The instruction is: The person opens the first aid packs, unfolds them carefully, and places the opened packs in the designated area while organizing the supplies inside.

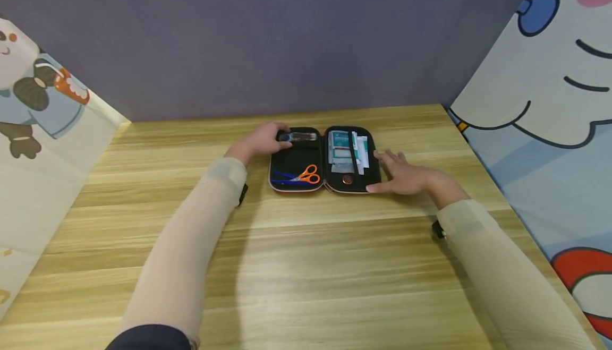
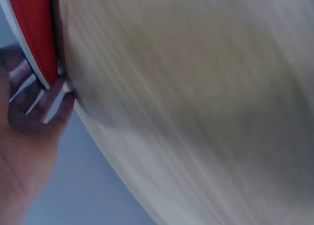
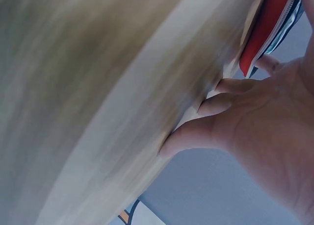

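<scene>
An unfolded first-aid case [image 1: 322, 153], black inside and red outside, lies on the wooden table. Orange-handled scissors [image 1: 308, 175] and a clear-wrapped item [image 1: 298, 137] are in its left half. Packets [image 1: 340, 148] sit under a strap [image 1: 354, 153] in the right half. My left hand [image 1: 262, 140] grips the upper left edge, thumb over the inside and fingers round the outer side. Spread along the right edge, my right hand [image 1: 406, 175] touches the case with extended fingers. In the right wrist view, other fingers [image 3: 191, 134] rest on the table.
A grey-purple wall [image 1: 287, 42] rises behind the table [image 1: 334, 275]. Panels with cartoon prints stand at the left [image 1: 43, 143] and right [image 1: 540, 164]. A small round brown item [image 1: 347, 179] lies in the case's lower right half.
</scene>
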{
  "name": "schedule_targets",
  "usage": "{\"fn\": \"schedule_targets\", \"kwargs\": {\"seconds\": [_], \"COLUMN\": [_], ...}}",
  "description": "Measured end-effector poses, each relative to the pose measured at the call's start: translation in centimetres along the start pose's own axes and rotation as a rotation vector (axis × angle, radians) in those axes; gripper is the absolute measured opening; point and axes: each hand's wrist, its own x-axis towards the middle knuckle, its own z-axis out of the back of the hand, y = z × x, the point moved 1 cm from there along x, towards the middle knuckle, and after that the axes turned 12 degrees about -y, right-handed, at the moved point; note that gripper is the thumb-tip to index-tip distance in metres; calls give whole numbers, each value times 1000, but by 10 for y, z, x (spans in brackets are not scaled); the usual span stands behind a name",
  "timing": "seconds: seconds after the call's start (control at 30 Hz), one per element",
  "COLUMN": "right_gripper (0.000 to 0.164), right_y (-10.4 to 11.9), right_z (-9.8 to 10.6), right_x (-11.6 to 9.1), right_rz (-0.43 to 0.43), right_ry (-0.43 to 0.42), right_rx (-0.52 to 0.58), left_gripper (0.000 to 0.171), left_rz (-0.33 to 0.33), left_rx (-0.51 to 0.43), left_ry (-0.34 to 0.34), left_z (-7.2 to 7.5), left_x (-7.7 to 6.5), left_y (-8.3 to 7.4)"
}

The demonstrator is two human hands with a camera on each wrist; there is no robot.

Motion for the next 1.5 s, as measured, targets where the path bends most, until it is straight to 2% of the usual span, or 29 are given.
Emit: {"fn": "schedule_targets", "kwargs": {"seconds": [0.17, 0.3, 0.43, 0.53, 0.7, 0.8, 0.87, 0.97, 1.03, 1.1, 1.13, 1.2, 1.33, 1.5], "right_gripper": [121, 120, 119, 120, 119, 119, 120, 121, 121, 121, 120, 120, 120, 121], "right_y": [-1, -1, 0, 0, -1, -1, -1, 2, 3, 3, 3, 2, 2, 0], "right_z": [-1, -1, -1, -1, 0, 1, 1, 2, 2, 3, 3, 2, 2, 2], "right_x": [0, -1, -1, 0, 2, 3, 2, 1, 1, 1, 1, 2, 3, 3], "right_rz": [-7, -7, -3, 3, 8, 15, 16, 15, 11, 10, 13, 14, 14, 10], "right_ry": [-2, 0, -4, -1, 8, 8, 12, 21, 23, 21, 20, 18, 17, 16], "right_rx": [0, 0, -2, -4, -10, -10, -12, -13, -13, -12, -10, -8, -9, -11], "left_gripper": [50, 48, 51, 56, 80, 80, 70, 48, 36, 31, 31, 34, 34, 19], "left_rz": [-34, 0, 37, 26, 44, 52, 15, -96, -180, -238, -251, -269, -283, -269], "left_rx": [42, 0, -51, 3, 125, 168, 186, 167, 127, 97, 88, 97, 100, -7], "left_ry": [-63, -103, -111, -59, 119, 142, 103, 85, 127, 198, 232, 258, 230, 208], "left_z": [-6, -8, -8, -6, 7, 15, 19, 21, 20, 17, 15, 12, 2, -4], "left_x": [3, 1, 0, 0, -9, -18, -25, -37, -46, -54, -58, -62, -61, -55], "left_y": [0, 2, 3, -2, -19, -27, -30, -39, -48, -58, -63, -70, -76, -74]}}
